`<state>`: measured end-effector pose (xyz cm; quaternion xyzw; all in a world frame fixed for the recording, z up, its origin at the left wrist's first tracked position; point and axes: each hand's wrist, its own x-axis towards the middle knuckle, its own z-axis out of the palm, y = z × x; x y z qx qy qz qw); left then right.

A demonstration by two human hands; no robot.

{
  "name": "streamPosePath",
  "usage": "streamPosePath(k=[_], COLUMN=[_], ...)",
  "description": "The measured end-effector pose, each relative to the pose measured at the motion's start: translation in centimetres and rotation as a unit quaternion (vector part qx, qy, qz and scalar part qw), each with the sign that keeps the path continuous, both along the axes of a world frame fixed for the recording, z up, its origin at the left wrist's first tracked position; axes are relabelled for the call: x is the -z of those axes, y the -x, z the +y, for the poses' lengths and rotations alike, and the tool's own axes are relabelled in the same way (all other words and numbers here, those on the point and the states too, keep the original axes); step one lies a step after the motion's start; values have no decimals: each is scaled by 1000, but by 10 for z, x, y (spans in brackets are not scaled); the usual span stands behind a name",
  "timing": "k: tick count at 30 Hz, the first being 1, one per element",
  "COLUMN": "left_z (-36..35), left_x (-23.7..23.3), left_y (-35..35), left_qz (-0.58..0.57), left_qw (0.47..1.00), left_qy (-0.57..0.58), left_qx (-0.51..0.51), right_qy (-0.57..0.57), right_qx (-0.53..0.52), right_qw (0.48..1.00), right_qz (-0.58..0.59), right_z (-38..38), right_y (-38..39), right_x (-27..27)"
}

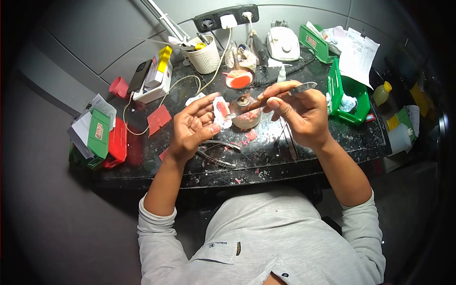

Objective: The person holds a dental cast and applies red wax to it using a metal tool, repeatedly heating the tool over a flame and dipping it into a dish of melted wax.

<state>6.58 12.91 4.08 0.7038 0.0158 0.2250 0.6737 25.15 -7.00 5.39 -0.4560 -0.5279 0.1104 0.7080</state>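
Observation:
My left hand [192, 124] is closed on a white plaster dental cast [222, 100] with pink wax on its face, pinched between thumb and fingers. In my right hand [301, 114] is a wax knife [256, 105] with a brown handle, held between thumb and fingers. Its blade tip reaches the cast's right edge, at the pink wax. Just behind the knife stands a glass spirit burner [247, 121] with a metal top, partly covered by the tool. Pink wax scraps [250, 137] lie in front of the burner.
Metal tongs [216, 159] and slim metal tools [289, 142] lie near the front edge. A pink wax sheet [159, 119] is at left, by green and red bins [116, 146]. Behind are a pan of red wax [239, 80] and a white cup [204, 58]. A green bin [363, 102] stands right.

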Motion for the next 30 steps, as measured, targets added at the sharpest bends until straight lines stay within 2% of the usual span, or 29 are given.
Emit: streamPosePath(k=[3, 5, 7, 9, 12, 14, 27, 30], left_z=[-1, -1, 0, 1, 2, 1, 2, 3], left_x=[1, 2, 4, 5, 7, 7, 7, 7], left_y=[0, 0, -1, -1, -1, -1, -3, -2], left_qz=[-4, -2, -1, -29, -32, -30, -37, -32], left_qw=[1000, 1000, 1000, 999, 999, 999, 999, 999], left_qy=[-3, -8, -13, 35, 28, 25, 19, 21], left_qx=[0, 1, 2, 22, 19, 19, 7, 8], right_qy=[20, -24, -29, -33, -27, -42, -53, -94], right_qx=[26, 57, 61, 64, 55, 73, 62, 74], right_qw=[998, 986, 987, 987, 987, 975, 971, 966], right_qz=[-46, -154, -148, -141, -146, -207, -225, -227], right_z=[0, 4, 5, 4, 2, 2, -2, 3], right_y=[0, -1, 1, 2, 3, 3, 2, 2], right_x=[1, 4, 4, 3, 0, -2, -2, 1])
